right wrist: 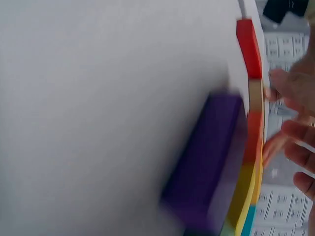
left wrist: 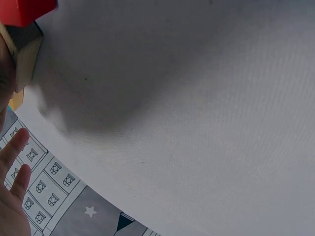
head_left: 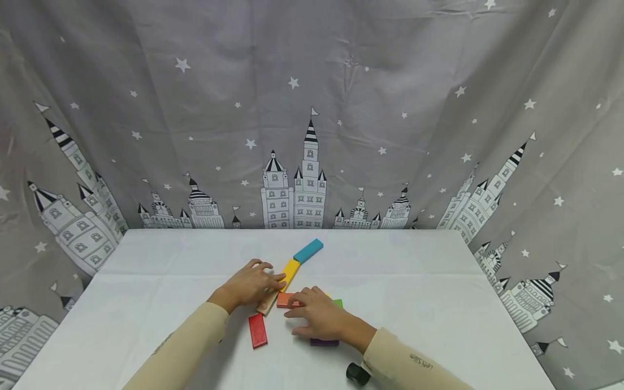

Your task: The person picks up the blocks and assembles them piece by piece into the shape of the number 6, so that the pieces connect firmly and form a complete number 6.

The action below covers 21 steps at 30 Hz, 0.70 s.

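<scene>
My left hand point(head_left: 251, 284) rests its fingertips on a yellow block point(head_left: 292, 269), beside a plain wooden block point(head_left: 265, 305); in the left wrist view, other fingers point(left wrist: 19, 182) stretch out free. A blue block point(head_left: 309, 251) continues the line beyond the yellow one, and a red block point(head_left: 258, 331) lies at the near end. Over an orange block point(head_left: 285, 300) and a green block point(head_left: 338, 303) hovers my right hand point(head_left: 319, 317), fingers spread and holding nothing. It partly hides a purple block point(head_left: 324, 342), which looms large in the right wrist view.
A second yellow block point(right wrist: 240, 196) lies between the orange and green ones. The blocks lie on a white table point(head_left: 414, 303). Behind it hangs a grey curtain point(head_left: 365, 135) printed with castles and stars. A black device point(head_left: 358, 374) sits by my right sleeve.
</scene>
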Motion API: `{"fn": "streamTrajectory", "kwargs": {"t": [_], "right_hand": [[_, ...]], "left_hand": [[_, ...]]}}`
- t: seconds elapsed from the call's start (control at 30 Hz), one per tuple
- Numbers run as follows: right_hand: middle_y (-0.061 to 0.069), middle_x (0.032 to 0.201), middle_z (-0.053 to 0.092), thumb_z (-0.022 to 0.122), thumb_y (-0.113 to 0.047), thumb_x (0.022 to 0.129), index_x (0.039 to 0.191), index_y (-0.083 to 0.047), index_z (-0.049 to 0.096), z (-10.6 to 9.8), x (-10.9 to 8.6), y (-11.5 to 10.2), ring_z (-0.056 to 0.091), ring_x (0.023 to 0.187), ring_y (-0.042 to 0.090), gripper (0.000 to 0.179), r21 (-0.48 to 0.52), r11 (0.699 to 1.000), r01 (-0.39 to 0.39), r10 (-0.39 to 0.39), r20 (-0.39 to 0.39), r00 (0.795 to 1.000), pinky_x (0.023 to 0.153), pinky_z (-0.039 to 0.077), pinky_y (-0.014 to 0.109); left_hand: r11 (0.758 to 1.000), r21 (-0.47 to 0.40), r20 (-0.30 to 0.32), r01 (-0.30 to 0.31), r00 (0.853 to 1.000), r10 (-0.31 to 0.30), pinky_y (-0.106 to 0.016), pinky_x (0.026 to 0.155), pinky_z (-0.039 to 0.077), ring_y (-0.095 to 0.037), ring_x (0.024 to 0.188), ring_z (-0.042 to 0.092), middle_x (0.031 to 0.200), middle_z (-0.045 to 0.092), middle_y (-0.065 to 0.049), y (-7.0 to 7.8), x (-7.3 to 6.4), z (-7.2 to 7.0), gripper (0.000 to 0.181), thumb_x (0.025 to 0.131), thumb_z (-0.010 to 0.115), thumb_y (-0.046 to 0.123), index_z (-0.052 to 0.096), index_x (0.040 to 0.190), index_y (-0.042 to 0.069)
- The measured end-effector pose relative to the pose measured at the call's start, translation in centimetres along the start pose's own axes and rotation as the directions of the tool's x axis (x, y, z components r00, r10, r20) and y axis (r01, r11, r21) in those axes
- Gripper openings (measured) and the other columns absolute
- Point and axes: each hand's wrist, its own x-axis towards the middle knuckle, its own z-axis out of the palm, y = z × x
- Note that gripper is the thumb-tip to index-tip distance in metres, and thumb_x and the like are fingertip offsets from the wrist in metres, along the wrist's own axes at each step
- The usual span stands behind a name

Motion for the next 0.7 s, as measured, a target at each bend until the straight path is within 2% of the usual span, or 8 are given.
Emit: {"fn": "streamTrajectory", "kwargs": {"t": [0.23,0.47,0.7], "right_hand": [[-0.007,0.118,0.062,0.067,-0.043,0.089,0.118,-0.027,0.071,0.0,-2.7,2.0,0.053,0.110,0.009,0.033,-0.010,0.999,0.038,-0.038,0.040,0.998,0.093,0.042,0.025],[-0.010,0.112,0.063,0.068,-0.042,0.088,0.116,-0.029,0.072,0.0,-4.5,2.5,0.053,0.099,0.006,0.031,0.016,0.995,0.102,-0.103,0.051,0.993,0.087,0.039,0.022],[-0.011,0.111,0.063,0.069,-0.039,0.088,0.119,-0.028,0.070,0.0,-5.6,2.6,0.053,0.101,0.004,0.032,0.018,0.994,0.109,-0.110,0.082,0.990,0.092,0.042,0.025]], "left_hand": [[0.999,0.002,0.028,0.036,0.999,-0.036,-0.049,0.107,0.033,-0.027,0.125,0.047,0.135,0.058,0.008,0.2,0.2,-0.1,0.052,0.081,0.076,0.020,0.061,0.131,0.026],[0.998,0.008,0.049,0.056,0.997,-0.056,-0.048,0.108,0.032,-0.026,0.126,0.045,0.136,0.057,0.010,0.4,0.1,-0.2,0.052,0.083,0.075,0.021,0.060,0.132,0.027],[0.998,-0.009,0.050,0.057,0.997,-0.056,-0.048,0.108,0.031,-0.026,0.126,0.045,0.137,0.056,0.009,0.3,0.2,-0.1,0.055,0.080,0.077,0.025,0.060,0.132,0.027]]}}
